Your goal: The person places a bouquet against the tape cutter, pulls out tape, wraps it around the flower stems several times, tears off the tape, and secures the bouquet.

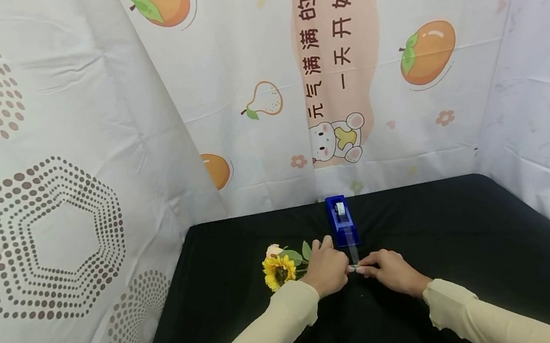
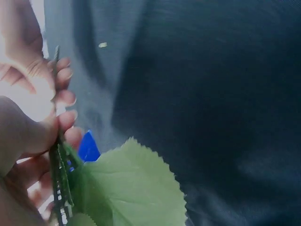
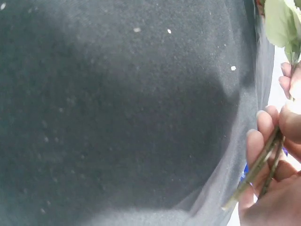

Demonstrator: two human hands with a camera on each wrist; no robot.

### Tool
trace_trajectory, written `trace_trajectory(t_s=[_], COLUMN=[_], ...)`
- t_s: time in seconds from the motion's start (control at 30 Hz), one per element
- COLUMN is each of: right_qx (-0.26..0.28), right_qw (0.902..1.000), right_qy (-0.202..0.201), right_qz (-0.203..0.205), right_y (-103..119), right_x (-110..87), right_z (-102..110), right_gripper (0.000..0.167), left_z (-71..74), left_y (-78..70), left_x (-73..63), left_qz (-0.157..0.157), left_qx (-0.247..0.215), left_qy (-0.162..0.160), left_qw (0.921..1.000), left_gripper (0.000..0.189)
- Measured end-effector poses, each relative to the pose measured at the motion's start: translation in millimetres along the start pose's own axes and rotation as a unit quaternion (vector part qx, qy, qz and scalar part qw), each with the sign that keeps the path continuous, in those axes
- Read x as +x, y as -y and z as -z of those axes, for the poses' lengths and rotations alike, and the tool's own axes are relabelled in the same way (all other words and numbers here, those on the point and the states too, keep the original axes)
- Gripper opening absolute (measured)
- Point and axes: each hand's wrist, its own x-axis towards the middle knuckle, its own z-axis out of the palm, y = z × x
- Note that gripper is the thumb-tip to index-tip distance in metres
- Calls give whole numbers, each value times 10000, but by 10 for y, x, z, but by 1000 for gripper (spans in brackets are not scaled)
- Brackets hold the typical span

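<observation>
In the head view a yellow sunflower (image 1: pixel 279 271) and a pale flower (image 1: pixel 273 250) lie to the left of my left hand (image 1: pixel 327 269), which grips their bundled stems. A large green leaf (image 2: pixel 136 188) spreads beside the left fingers in the left wrist view. My right hand (image 1: pixel 392 272) pinches the stems near their cut ends; two stem ends (image 3: pixel 254 172) stick out past its fingers in the right wrist view. From a blue tape dispenser (image 1: pixel 334 219), a strip of clear tape (image 1: pixel 354 254) runs down to the stems between both hands.
The dispenser stands near the back of a table under a black cloth (image 1: pixel 453 240). A printed fabric curtain (image 1: pixel 261 150) hangs behind the table, with a dotted white one (image 1: pixel 143 172) to the left. Small pale specks dot the cloth.
</observation>
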Motion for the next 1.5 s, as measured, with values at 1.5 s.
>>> trace_trajectory(t_s=[1.5], right_qx=[-42], right_qw=[9989], right_qy=[-155], right_qz=[435], right_y=[-39], right_x=[80], right_z=[41], right_gripper=[13], left_z=[86], left_y=[99], left_x=[151], left_qz=[-319], left_qx=[-284], left_qy=[737], left_qw=[9964], left_gripper=[26])
